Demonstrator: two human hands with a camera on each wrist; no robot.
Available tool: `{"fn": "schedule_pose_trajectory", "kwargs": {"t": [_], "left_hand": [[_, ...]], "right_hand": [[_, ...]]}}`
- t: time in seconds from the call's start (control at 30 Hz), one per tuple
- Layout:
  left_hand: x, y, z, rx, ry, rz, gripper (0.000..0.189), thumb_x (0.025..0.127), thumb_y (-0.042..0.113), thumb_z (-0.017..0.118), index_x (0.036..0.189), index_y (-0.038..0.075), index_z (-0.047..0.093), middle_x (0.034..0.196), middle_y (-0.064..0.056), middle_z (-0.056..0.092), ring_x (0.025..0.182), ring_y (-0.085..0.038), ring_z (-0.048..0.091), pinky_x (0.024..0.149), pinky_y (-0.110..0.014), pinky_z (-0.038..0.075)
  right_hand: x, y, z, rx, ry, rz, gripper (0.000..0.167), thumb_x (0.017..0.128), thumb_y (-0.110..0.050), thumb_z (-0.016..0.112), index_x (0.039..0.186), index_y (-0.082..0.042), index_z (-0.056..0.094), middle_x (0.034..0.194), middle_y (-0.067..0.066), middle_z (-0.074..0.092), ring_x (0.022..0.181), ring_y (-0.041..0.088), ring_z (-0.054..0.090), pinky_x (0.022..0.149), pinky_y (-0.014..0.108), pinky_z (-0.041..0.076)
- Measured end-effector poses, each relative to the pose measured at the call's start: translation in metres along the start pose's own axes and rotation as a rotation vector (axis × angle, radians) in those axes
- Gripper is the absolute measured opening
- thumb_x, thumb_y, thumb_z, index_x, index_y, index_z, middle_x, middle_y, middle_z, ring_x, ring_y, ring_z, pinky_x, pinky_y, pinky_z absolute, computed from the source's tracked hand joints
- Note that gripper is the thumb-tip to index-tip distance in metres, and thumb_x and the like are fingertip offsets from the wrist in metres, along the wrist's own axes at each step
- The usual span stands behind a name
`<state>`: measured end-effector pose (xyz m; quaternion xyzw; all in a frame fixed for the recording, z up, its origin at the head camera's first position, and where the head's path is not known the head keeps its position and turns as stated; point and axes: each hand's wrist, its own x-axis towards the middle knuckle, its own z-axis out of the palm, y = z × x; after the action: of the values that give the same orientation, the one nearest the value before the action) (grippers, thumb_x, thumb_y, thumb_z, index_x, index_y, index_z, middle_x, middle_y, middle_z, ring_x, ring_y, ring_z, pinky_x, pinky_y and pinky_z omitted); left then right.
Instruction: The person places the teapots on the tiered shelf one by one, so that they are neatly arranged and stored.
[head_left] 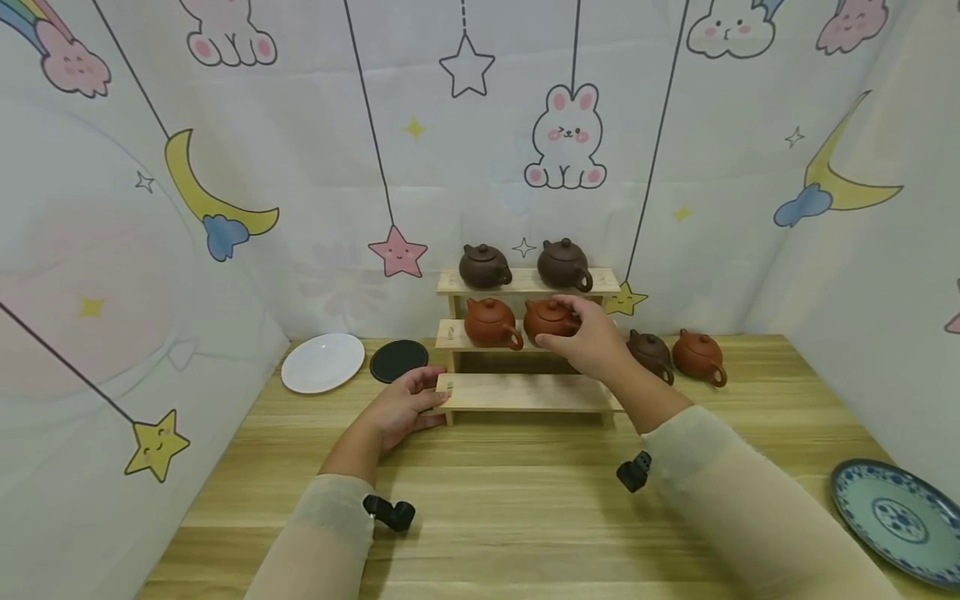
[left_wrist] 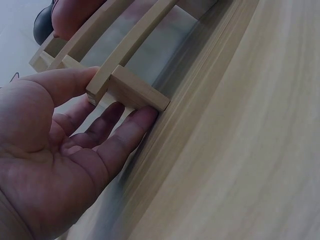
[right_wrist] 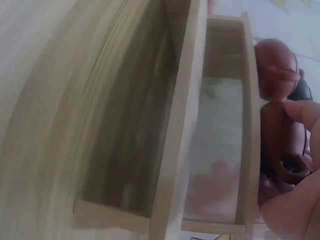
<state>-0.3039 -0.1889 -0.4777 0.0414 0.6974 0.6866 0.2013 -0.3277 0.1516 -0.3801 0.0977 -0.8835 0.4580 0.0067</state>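
A three-tier wooden display stand (head_left: 517,392) stands near the back of the table. My right hand (head_left: 596,342) grips a reddish-brown teapot (head_left: 543,318) at the right of the middle tier, thumb and fingers around its handle side. Beside it sits another reddish-brown teapot (head_left: 489,323). Two dark brown teapots occupy the top tier, one on the left (head_left: 483,267) and one on the right (head_left: 564,264). My left hand (head_left: 401,406) holds the left end of the bottom tier. In the left wrist view its thumb is on the plank's end and its fingertips are at the leg.
Right of the stand, a dark brown teapot (head_left: 649,354) and a reddish one (head_left: 699,356) rest on the table (head_left: 480,517). A white plate (head_left: 322,364) and a black round coaster (head_left: 400,361) lie to the left. A blue-patterned plate (head_left: 900,521) is at the right edge.
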Motion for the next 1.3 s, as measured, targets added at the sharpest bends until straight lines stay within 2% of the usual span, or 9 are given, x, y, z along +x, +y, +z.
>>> {"fn": "schedule_pose_trajectory", "kwargs": {"t": [0.33,0.53,0.67,0.87,1.0,1.07,1.17,1.23,1.3], "left_hand": [[0.001,-0.001,0.0,0.003,0.001,-0.002,0.064,0.106,0.011,0.065,0.163,0.01,0.036,0.168,-0.017,0.036,0.137,-0.028,0.059,0.112,-0.051,0.057],[0.001,0.0,0.0,0.003,0.002,-0.001,0.065,0.106,0.011,0.065,0.164,0.01,0.036,0.167,-0.017,0.037,0.137,-0.028,0.059,0.112,-0.051,0.057],[0.001,0.001,0.0,-0.001,0.002,0.001,0.065,0.106,0.011,0.065,0.164,0.01,0.036,0.167,-0.017,0.037,0.135,-0.028,0.06,0.112,-0.051,0.057],[-0.003,0.001,0.0,-0.004,0.001,0.01,0.064,0.107,0.01,0.064,0.164,0.008,0.035,0.166,-0.018,0.036,0.133,-0.027,0.06,0.112,-0.052,0.056],[-0.004,0.002,0.0,-0.005,0.0,0.013,0.064,0.107,0.009,0.064,0.164,0.008,0.035,0.166,-0.018,0.037,0.132,-0.027,0.06,0.112,-0.051,0.057],[-0.004,0.003,0.001,-0.007,-0.001,0.007,0.064,0.106,0.009,0.064,0.163,0.008,0.035,0.165,-0.018,0.037,0.133,-0.026,0.06,0.112,-0.051,0.057],[-0.004,0.002,0.002,-0.008,0.0,-0.001,0.064,0.106,0.009,0.064,0.163,0.009,0.035,0.166,-0.017,0.036,0.134,-0.027,0.059,0.112,-0.051,0.057],[-0.003,0.002,0.001,-0.01,-0.001,-0.001,0.064,0.106,0.01,0.065,0.163,0.009,0.035,0.166,-0.017,0.036,0.135,-0.027,0.059,0.112,-0.051,0.057],[-0.003,0.003,0.001,-0.012,-0.002,-0.001,0.064,0.106,0.01,0.065,0.163,0.009,0.035,0.166,-0.017,0.036,0.135,-0.027,0.059,0.112,-0.051,0.057]], "right_hand": [[-0.004,0.005,0.001,0.032,0.016,-0.032,0.077,0.095,-0.037,0.082,0.162,-0.022,0.046,0.16,0.009,0.051,0.145,0.035,0.053,0.114,0.056,0.052],[-0.02,0.01,-0.009,0.038,0.029,-0.028,0.072,0.098,-0.046,0.078,0.16,-0.027,0.047,0.163,0.005,0.047,0.145,0.036,0.052,0.114,0.058,0.053],[-0.038,0.016,-0.02,0.087,0.042,0.004,0.069,0.099,-0.049,0.076,0.158,-0.027,0.049,0.164,0.01,0.047,0.147,0.041,0.052,0.113,0.06,0.053],[-0.061,0.04,-0.038,0.134,0.106,0.027,0.073,0.099,-0.051,0.075,0.159,-0.018,0.048,0.16,0.015,0.052,0.148,0.038,0.05,0.116,0.055,0.052],[-0.073,0.06,-0.053,0.074,0.146,0.05,0.079,0.098,-0.057,0.073,0.16,-0.016,0.047,0.159,0.017,0.052,0.144,0.04,0.053,0.113,0.054,0.052],[-0.079,0.07,-0.06,0.054,0.16,0.068,0.08,0.099,-0.055,0.073,0.161,-0.013,0.045,0.161,0.019,0.05,0.144,0.042,0.051,0.114,0.058,0.05],[-0.085,0.087,-0.069,0.024,0.191,0.103,0.079,0.101,-0.052,0.071,0.162,-0.009,0.043,0.161,0.022,0.048,0.145,0.044,0.048,0.112,0.057,0.05],[-0.087,0.098,-0.077,0.007,0.218,0.134,0.078,0.102,-0.05,0.07,0.162,-0.008,0.043,0.16,0.023,0.048,0.144,0.045,0.048,0.106,0.048,0.053],[-0.086,0.109,-0.086,-0.014,0.249,0.164,0.078,0.102,-0.051,0.069,0.161,-0.007,0.043,0.16,0.024,0.047,0.143,0.045,0.049,0.096,0.037,0.054]]}}
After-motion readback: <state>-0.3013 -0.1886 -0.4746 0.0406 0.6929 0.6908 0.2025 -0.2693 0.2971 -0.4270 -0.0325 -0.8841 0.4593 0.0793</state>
